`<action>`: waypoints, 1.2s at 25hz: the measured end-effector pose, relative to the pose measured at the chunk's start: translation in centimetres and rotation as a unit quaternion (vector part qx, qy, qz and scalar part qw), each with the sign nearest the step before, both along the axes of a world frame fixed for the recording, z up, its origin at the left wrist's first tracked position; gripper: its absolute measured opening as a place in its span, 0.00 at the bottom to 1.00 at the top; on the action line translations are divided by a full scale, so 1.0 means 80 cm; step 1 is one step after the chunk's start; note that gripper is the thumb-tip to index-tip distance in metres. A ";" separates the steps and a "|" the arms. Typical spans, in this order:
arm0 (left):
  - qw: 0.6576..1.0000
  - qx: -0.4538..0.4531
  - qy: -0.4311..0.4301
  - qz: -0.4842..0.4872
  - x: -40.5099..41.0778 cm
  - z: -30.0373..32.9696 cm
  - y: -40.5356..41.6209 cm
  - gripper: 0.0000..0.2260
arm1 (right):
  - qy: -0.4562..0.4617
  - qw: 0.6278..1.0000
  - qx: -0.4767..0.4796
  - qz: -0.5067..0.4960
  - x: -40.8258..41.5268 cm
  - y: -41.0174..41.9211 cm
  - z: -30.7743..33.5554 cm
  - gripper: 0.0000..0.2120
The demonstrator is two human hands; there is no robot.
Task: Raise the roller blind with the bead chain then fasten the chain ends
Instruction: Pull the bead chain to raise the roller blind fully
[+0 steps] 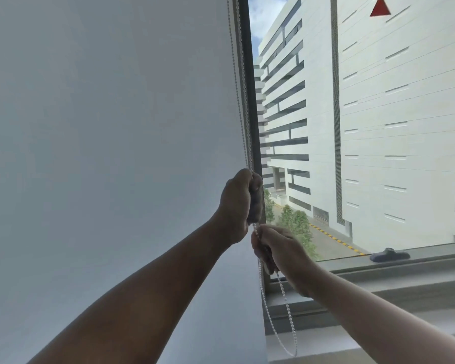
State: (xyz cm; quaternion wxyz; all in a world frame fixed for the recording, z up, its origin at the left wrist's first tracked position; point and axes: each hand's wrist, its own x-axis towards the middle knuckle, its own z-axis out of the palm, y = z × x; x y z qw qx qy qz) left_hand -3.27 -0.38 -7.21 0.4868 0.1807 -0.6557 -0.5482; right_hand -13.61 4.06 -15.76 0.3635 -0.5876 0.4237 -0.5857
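A pale grey roller blind (111,153) covers the left window pane from the top down past the bottom of the view. Along its right edge hangs a white bead chain (243,101), two strands running down from the top. My left hand (238,206) is closed in a fist around the chain, thumb side up. Just below it my right hand (276,250) grips the same chain. Under my right hand the chain drops in a loose loop (286,332) in front of the sill.
A dark window frame post (250,74) stands right of the chain. The right pane shows white buildings, trees and a road outside. A dark window handle (389,254) lies on the lower frame. A grey sill (378,290) runs under my right forearm.
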 end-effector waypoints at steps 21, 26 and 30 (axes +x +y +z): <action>0.994 0.012 -0.058 -0.087 0.033 -0.046 -0.013 0.13 | -0.193 0.973 -0.116 -0.044 0.059 -0.022 0.170 0.12; 0.979 0.022 -0.158 -0.126 0.046 -0.081 -0.024 0.10 | -0.170 0.979 -0.077 -0.080 0.064 -0.023 0.124 0.13; 0.957 -0.025 -0.243 -0.158 0.054 -0.063 -0.025 0.11 | -0.166 0.981 -0.080 -0.060 0.061 -0.014 0.118 0.12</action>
